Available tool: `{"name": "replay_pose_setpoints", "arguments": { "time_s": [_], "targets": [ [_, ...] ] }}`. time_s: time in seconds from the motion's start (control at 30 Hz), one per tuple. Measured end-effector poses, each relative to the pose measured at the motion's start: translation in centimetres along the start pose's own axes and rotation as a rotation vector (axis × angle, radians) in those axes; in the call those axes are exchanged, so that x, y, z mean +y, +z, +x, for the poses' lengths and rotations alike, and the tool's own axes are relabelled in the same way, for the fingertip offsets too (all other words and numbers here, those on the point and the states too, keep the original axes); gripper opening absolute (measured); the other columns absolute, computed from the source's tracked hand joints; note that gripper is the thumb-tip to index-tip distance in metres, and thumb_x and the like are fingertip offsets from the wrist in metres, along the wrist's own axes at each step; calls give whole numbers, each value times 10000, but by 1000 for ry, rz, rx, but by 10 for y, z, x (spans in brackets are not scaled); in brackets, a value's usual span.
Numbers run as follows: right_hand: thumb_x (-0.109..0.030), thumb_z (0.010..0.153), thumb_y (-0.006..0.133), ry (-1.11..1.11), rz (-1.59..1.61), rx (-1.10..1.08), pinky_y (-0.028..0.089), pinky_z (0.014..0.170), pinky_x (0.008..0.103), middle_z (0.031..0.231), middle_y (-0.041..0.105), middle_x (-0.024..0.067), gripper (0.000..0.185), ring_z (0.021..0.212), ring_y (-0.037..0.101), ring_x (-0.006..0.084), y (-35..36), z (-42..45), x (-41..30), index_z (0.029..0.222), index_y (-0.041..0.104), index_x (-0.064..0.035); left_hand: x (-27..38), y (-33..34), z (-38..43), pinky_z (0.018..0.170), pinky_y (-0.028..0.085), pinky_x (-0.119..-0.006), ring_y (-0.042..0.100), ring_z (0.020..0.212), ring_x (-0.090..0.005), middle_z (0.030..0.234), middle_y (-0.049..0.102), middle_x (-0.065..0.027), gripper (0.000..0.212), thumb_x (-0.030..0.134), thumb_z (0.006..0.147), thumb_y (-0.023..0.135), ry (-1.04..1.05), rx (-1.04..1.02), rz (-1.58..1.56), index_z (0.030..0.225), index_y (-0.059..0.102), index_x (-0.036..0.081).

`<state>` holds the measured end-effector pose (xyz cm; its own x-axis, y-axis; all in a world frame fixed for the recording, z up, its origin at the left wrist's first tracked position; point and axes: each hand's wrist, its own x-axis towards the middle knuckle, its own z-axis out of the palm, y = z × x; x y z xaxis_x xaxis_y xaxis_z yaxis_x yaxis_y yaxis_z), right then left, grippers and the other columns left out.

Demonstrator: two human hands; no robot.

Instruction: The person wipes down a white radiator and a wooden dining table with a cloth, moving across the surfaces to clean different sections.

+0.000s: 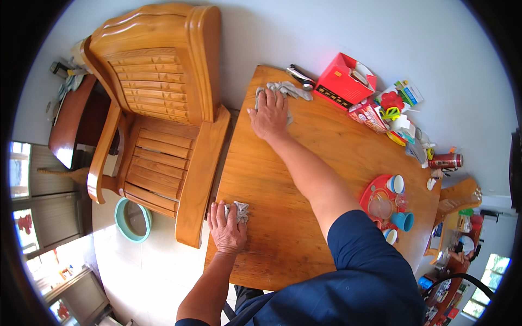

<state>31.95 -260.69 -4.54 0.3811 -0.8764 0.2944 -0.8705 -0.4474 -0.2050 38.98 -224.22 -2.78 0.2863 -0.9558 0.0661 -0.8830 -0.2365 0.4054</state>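
My right hand (270, 113) presses a damp-looking grey cloth (290, 89) onto the wooden table (301, 150), near its far left corner. Part of that cloth trails out to the right of the fingers. Closer to my body, my left hand (227, 231) rests at the table's left edge with its fingers over a second, crumpled grey cloth (242, 210). How much cloth lies under each palm is hidden.
A wooden armchair (161, 155) stands left of the table, with a teal basin (118, 216) of murky water on the floor. A red box (338, 81), scissors (391, 114) and a red thermos (445, 161) line the wall side. Cups surround a red tray (369, 189). Far right, a person (465, 247).
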Motion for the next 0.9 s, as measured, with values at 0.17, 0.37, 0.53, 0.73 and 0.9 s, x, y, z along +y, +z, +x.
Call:
{"name": "replay_pose_setpoints", "arguments": {
  "time_s": [0.17, 0.37, 0.53, 0.73, 0.9],
  "targets": [
    [-463, 1004, 619, -12, -25, -40, 247, 1216, 572, 1564, 464, 97, 603, 1468, 347, 366, 24, 64, 8, 1468, 535, -88, 2, 2, 2, 1181, 305, -640, 391, 1468, -467, 1550, 465, -207, 551, 260, 845, 668, -10, 27, -9, 1373, 658, 106],
    [-480, 1008, 614, -53, -91, -22, 244, 1222, 565, 1579, 457, 77, 585, 1475, 343, 357, 39, 82, 16, 1475, 545, -134, 7, -4, 3, 1162, 335, -637, 427, 1440, -466, 1535, 486, -193, 541, 238, 832, 671, -24, 33, -31, 1357, 663, 110],
    [-449, 967, 677, -215, -10, -1, 293, 1200, 567, 1533, 486, 88, 566, 1442, 382, 366, 22, 22, -11, 1433, 587, -141, 5, -3, 3, 1169, 341, -627, 428, 1444, -459, 1522, 495, -187, 530, 218, 841, 667, -24, 64, -42, 1358, 651, 101],
    [-333, 868, 785, -351, 215, -50, 317, 1176, 584, 1472, 499, 118, 599, 1400, 404, 399, -36, -124, -59, 1390, 600, -104, 0, -3, -1, 1186, 323, -625, 403, 1469, -446, 1523, 496, -182, 531, 236, 856, 667, -18, 84, -45, 1374, 638, 121],
    [-275, 870, 779, -183, 224, -127, 309, 1169, 617, 1494, 475, 137, 586, 1395, 398, 428, -92, -254, -46, 1382, 590, -59, 0, 8, 3, 1195, 302, -617, 398, 1471, -435, 1531, 495, -177, 510, 252, 888, 658, 9, 105, -74, 1383, 629, 130]
  ]
}}
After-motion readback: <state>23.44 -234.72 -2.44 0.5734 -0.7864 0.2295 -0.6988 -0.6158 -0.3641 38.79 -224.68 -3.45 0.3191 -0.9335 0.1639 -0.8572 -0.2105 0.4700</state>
